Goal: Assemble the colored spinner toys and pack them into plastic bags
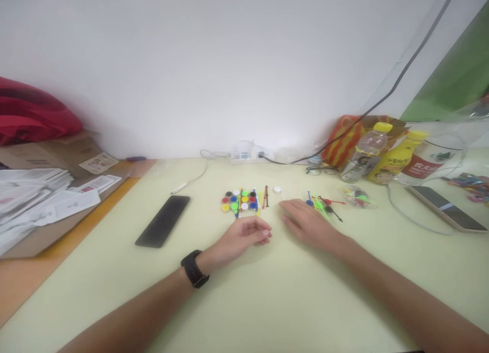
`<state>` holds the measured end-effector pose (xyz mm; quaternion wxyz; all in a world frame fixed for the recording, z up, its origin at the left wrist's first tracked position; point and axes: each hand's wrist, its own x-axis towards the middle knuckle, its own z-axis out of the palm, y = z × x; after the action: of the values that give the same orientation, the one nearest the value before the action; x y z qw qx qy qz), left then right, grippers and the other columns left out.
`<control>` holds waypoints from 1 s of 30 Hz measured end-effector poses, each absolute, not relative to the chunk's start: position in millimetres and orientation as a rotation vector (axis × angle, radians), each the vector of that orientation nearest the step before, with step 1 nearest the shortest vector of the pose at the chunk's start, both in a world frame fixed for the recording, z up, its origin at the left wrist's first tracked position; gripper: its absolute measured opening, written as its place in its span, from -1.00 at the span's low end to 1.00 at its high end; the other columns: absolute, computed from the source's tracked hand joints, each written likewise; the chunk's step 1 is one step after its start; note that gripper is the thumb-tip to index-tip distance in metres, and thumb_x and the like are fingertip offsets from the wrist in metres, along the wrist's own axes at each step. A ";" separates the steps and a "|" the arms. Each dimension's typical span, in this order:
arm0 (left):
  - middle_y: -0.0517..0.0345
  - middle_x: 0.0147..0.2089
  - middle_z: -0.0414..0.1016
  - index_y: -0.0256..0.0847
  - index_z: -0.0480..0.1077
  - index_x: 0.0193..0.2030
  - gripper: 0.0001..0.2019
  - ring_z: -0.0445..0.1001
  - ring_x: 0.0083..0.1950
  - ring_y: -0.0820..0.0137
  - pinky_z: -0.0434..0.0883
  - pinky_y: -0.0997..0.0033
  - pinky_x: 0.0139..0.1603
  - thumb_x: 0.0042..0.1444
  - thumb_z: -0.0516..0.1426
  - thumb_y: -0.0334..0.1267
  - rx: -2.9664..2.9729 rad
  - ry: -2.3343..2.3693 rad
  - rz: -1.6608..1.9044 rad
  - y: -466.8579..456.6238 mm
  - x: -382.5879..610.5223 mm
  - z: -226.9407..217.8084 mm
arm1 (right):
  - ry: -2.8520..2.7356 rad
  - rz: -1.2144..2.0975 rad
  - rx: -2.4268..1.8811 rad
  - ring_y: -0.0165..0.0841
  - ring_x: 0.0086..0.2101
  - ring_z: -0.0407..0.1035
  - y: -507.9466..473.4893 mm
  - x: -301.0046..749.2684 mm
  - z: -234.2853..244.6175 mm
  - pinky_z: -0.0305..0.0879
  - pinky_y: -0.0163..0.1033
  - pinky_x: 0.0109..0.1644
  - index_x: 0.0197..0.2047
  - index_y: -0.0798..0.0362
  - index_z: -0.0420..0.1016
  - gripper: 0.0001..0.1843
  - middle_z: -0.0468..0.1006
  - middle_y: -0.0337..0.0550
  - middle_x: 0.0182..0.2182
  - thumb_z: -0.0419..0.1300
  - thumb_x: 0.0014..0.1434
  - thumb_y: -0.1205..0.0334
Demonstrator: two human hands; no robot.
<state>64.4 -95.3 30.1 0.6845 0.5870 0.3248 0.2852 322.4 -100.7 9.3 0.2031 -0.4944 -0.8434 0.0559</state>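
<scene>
My left hand (242,235) rests on the pale yellow table (267,302), fingers curled loosely inward; whether anything sits in them is hidden. A black watch (194,269) is on that wrist. My right hand (305,223) lies flat on the table, palm down, fingers stretched out toward the left, holding nothing. Just beyond the left hand sits a cluster of small coloured caps (240,200) with thin coloured sticks (265,196) beside it. A small white cap (277,190) lies ahead of the right hand. More coloured sticks (324,204) lie just right of the right hand.
A black phone (163,221) lies face down at the left. Drink bottles (382,157), an orange striped bag (344,139), glasses (316,170), a clear packet (357,197) and another phone (445,206) stand at the right. Papers (42,202) and a cardboard box (49,152) lie far left. A power strip (248,152) sits by the wall.
</scene>
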 end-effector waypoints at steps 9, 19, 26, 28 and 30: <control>-0.01 -0.14 0.58 -0.26 0.55 -0.15 -0.69 0.56 -0.13 0.29 0.47 0.29 -0.02 0.18 0.36 -0.04 1.341 0.737 0.639 -95.3 63.9 29.9 | -2.353 0.153 -1.406 -0.07 0.24 0.33 -99.3 323.6 6.4 0.31 0.11 0.30 0.26 0.07 0.40 -0.60 0.44 0.11 0.26 -0.03 0.46 0.21; 0.00 -0.14 0.56 -0.25 0.55 -0.15 -0.72 0.55 -0.11 0.30 0.47 0.30 -0.01 0.21 0.34 -0.05 1.356 0.720 0.626 -95.6 63.3 31.9 | -2.293 0.294 -1.347 -0.19 -0.14 0.49 -92.6 327.6 11.0 0.40 -0.09 -0.06 -0.03 0.07 0.57 -0.64 0.62 -0.01 -0.16 -0.04 0.37 0.45; 0.01 -0.17 0.57 -0.25 0.56 -0.16 -0.72 0.56 -0.12 0.30 0.47 0.30 -0.01 0.19 0.35 -0.05 1.344 0.723 0.628 -95.8 64.0 31.9 | -2.318 0.190 -1.210 -0.13 -0.04 0.43 -95.8 322.8 9.9 0.36 -0.02 0.03 0.08 0.01 0.52 -0.60 0.57 -0.01 -0.11 -0.06 0.39 0.46; 0.01 -0.17 0.57 -0.25 0.56 -0.16 -0.72 0.55 -0.13 0.30 0.47 0.30 -0.02 0.19 0.35 -0.05 1.345 0.724 0.631 -95.9 64.1 31.9 | -2.271 0.188 -1.207 -0.14 -0.03 0.43 -96.6 322.6 11.7 0.35 -0.04 0.05 0.12 -0.02 0.46 -0.60 0.56 -0.02 -0.08 -0.07 0.39 0.45; 0.00 -0.17 0.57 -0.25 0.56 -0.16 -0.72 0.55 -0.13 0.30 0.47 0.29 -0.02 0.19 0.35 -0.05 1.348 0.727 0.629 -95.9 64.1 31.7 | -2.220 0.199 -1.225 -0.15 -0.04 0.43 -97.3 323.0 14.6 0.34 -0.05 0.04 0.16 -0.04 0.41 -0.59 0.54 -0.03 -0.06 -0.08 0.40 0.44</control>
<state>64.1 -95.9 31.7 0.6765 0.5996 0.3234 0.2798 323.0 -97.3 14.6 0.2949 -0.4602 -0.8341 0.0748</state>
